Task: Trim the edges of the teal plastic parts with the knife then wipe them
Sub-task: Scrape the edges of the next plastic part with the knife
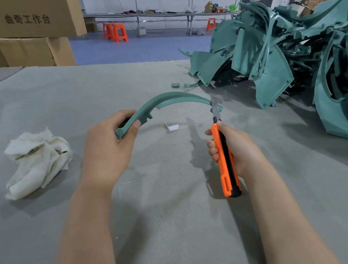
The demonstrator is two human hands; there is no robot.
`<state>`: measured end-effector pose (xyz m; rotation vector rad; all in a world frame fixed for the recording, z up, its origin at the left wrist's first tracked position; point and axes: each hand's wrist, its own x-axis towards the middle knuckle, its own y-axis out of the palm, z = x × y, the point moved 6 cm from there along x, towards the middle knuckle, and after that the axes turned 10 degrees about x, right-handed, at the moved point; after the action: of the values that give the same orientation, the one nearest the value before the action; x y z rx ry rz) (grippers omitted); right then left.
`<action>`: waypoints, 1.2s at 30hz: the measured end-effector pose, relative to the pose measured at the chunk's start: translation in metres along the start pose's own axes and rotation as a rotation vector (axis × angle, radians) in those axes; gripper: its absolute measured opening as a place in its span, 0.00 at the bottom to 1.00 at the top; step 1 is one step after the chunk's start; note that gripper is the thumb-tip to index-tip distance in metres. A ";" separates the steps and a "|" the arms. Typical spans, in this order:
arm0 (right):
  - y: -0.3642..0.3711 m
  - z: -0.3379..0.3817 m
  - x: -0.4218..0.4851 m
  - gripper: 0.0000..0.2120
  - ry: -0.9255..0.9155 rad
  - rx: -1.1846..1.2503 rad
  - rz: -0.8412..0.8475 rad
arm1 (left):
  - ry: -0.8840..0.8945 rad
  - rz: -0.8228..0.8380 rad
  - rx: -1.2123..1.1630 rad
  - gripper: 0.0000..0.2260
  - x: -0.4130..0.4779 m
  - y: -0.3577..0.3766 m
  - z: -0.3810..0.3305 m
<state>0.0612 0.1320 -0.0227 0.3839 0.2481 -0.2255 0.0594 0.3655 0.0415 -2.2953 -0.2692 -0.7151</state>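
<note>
Over grey table (pixel 161 226), left hand (pixel 107 150) gripping curved teal part (pixel 172 98), right hand (pixel 235 147) gripping orange knife (pixel 225 162), stacked cardboard boxes (pixel 27 20) behind

Curved part (pixel 172 99): teal plastic, recorded as matt and smooth, with a faint sheen along the upper edge. Pile of parts (pixel 272 64): the same matt teal plastic is noted. Knife (pixel 223 162): the handle is moulded in orange plastic, slightly glossy, with a black strip; the blade (pixel 215 107) is bare grey metal. Rag (pixel 37 161): off-white cloth, crumpled, frayed at the edges. Table cover (pixel 172 224): grey fabric, matt, finely ribbed. Boxes (pixel 30 20): brown cardboard, matt.
</note>
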 end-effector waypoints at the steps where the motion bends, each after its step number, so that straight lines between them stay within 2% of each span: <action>1: 0.002 -0.001 0.000 0.15 0.002 -0.014 0.021 | 0.010 0.024 0.007 0.09 -0.001 0.002 -0.001; 5: 0.004 -0.003 0.000 0.15 -0.009 -0.064 0.041 | 0.000 0.076 -0.002 0.12 -0.002 0.006 -0.001; 11: 0.013 -0.008 -0.002 0.14 0.017 -0.107 0.104 | 0.003 0.111 0.016 0.10 -0.002 0.010 -0.002; 16: 0.021 -0.007 -0.005 0.14 0.010 -0.111 0.134 | -0.012 0.107 0.022 0.14 -0.001 0.008 -0.002; 21: 0.037 -0.011 -0.015 0.16 0.013 -0.141 0.243 | -0.025 0.168 0.084 0.07 -0.002 0.018 0.000; 25: 0.055 -0.018 -0.023 0.16 0.004 -0.220 0.324 | -0.062 0.206 0.121 0.08 -0.004 0.023 0.005; 36: 0.055 -0.013 -0.031 0.16 0.026 -0.216 0.371 | -0.073 0.200 0.069 0.07 -0.003 0.023 0.008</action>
<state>0.0438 0.1917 -0.0068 0.2124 0.2200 0.1705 0.0693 0.3541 0.0222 -2.2469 -0.0938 -0.5135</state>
